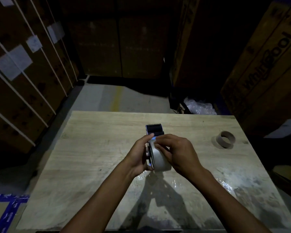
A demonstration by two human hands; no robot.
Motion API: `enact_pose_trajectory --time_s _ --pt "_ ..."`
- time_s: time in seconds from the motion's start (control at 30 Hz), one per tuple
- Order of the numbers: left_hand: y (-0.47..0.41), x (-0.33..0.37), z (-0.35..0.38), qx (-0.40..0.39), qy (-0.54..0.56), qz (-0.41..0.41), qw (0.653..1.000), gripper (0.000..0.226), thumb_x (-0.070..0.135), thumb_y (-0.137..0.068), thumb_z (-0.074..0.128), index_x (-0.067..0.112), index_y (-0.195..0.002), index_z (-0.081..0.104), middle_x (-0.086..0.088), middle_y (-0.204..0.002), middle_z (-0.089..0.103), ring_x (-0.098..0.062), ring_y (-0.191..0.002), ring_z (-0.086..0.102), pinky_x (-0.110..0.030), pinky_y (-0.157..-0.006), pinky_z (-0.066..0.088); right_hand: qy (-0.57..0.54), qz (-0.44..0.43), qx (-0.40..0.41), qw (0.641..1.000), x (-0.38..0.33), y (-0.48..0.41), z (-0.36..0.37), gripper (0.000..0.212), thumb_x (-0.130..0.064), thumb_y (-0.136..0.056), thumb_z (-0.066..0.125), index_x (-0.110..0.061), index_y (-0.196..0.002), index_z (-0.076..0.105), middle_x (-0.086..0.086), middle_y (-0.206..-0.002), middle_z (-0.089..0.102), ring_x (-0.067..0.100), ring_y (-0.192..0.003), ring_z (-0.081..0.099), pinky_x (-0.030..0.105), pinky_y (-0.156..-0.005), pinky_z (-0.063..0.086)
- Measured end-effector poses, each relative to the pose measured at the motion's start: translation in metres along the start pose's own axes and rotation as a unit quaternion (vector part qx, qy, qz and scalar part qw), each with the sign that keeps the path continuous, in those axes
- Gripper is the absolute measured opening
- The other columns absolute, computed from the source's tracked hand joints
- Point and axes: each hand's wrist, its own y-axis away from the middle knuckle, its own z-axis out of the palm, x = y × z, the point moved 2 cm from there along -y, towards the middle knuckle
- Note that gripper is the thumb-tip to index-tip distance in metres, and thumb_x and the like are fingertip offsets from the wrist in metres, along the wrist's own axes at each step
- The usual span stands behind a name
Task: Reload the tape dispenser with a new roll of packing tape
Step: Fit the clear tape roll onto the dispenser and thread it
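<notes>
Both forearms extended forward, left hand (138, 155) and right hand (180, 153) curled inward, fingertips nearly meeting.

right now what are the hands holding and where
Left hand grips the tape dispenser by its side frame; right hand rests on the tape roll, its fingers at the top edge.

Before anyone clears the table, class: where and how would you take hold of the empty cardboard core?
The cardboard core sits alone, opening up, on the table. Come from above and pinch its thin wall, one finger inside the hole, thumb outside; nothing crowds it.
</notes>
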Motion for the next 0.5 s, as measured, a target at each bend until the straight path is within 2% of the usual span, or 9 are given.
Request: enact_pose_trajectory --time_s 0.07,0.13,0.17,0.23,0.3,0.37,0.43,0.5 --pt "0.003 0.000 -0.003 -0.023 -0.015 0.010 1.000 0.041 0.055 -0.080 0.067 0.024 -0.106 0.071 -0.005 -0.089 0.067 -0.026 -0.084 0.064 -0.042 -0.076 0.050 0.017 -0.008 -0.006 1.000 -0.002 -0.004 -0.001 0.018 -0.025 -0.085 0.064 -0.018 -0.093 0.078 -0.003 -0.098 0.076 0.018 -0.081 0.072 0.037 -0.067 0.058" --pt "0.007 0.000 -0.006 -0.053 -0.017 0.023 0.998 0.046 0.050 -0.073 0.077 0.024 -0.110 0.069 -0.005 -0.097 0.068 -0.026 -0.088 0.065 -0.041 -0.070 0.054 0.042 -0.011 -0.023 0.999 -0.003 -0.008 -0.002 0.021 -0.027 -0.085 0.062 -0.019 -0.096 0.078 -0.003 -0.098 0.076 0.019 -0.080 0.072 0.037 -0.067 0.058" --pt "0.009 0.000 -0.008 -0.075 -0.018 0.030 0.997 0.050 0.044 -0.071 0.080 0.025 -0.115 0.066 -0.005 -0.103 0.068 -0.027 -0.093 0.065 -0.042 -0.069 0.055 0.055 -0.013 -0.026 0.998 -0.004 -0.009 -0.003 0.020 -0.025 -0.084 0.062 -0.019 -0.096 0.077 -0.003 -0.096 0.076 0.020 -0.080 0.071 0.037 -0.067 0.057" --pt "0.011 0.000 -0.011 -0.118 -0.025 0.042 0.992 0.063 0.028 -0.071 0.081 0.028 -0.130 0.057 -0.008 -0.118 0.065 -0.030 -0.105 0.064 -0.051 -0.077 0.057 0.069 -0.010 -0.026 0.997 -0.004 -0.013 -0.005 0.013 -0.021 -0.085 0.067 -0.018 -0.093 0.077 -0.002 -0.093 0.076 0.020 -0.077 0.071 0.036 -0.067 0.057" --pt "0.010 0.001 -0.015 -0.138 -0.034 0.054 0.988 0.072 0.012 -0.072 0.079 0.029 -0.136 0.050 -0.012 -0.119 0.066 -0.032 -0.108 0.065 -0.062 -0.087 0.053 0.079 -0.005 -0.035 0.996 -0.004 -0.018 -0.008 0.010 -0.020 -0.087 0.069 -0.019 -0.093 0.077 -0.003 -0.092 0.076 0.018 -0.078 0.070 0.034 -0.069 0.056" --pt "0.009 0.003 -0.017 -0.133 -0.061 0.064 0.987 0.076 0.004 -0.070 0.077 0.029 -0.137 0.048 -0.011 -0.112 0.068 -0.031 -0.105 0.066 -0.067 -0.092 0.048 0.080 0.003 -0.083 0.993 -0.001 -0.023 -0.010 0.012 -0.022 -0.089 0.068 -0.021 -0.097 0.077 -0.005 -0.098 0.075 0.015 -0.086 0.069 0.034 -0.076 0.055" --pt "0.008 0.006 -0.020 -0.128 -0.084 0.064 0.986 0.079 0.001 -0.069 0.075 0.031 -0.137 0.047 -0.010 -0.108 0.066 -0.030 -0.104 0.065 -0.063 -0.090 0.050 0.072 0.010 -0.147 0.986 0.003 -0.027 -0.013 0.015 -0.020 -0.089 0.069 -0.022 -0.102 0.076 -0.006 -0.107 0.074 0.011 -0.096 0.068 0.032 -0.084 0.055" --pt "0.006 0.008 -0.023 -0.125 -0.100 0.056 0.986 0.084 0.000 -0.068 0.074 0.033 -0.139 0.045 -0.011 -0.109 0.063 -0.031 -0.105 0.063 -0.055 -0.083 0.052 0.085 0.007 -0.186 0.979 0.003 -0.030 -0.014 0.016 -0.020 -0.089 0.071 -0.022 -0.103 0.076 -0.007 -0.110 0.073 0.010 -0.099 0.067 0.032 -0.085 0.055"
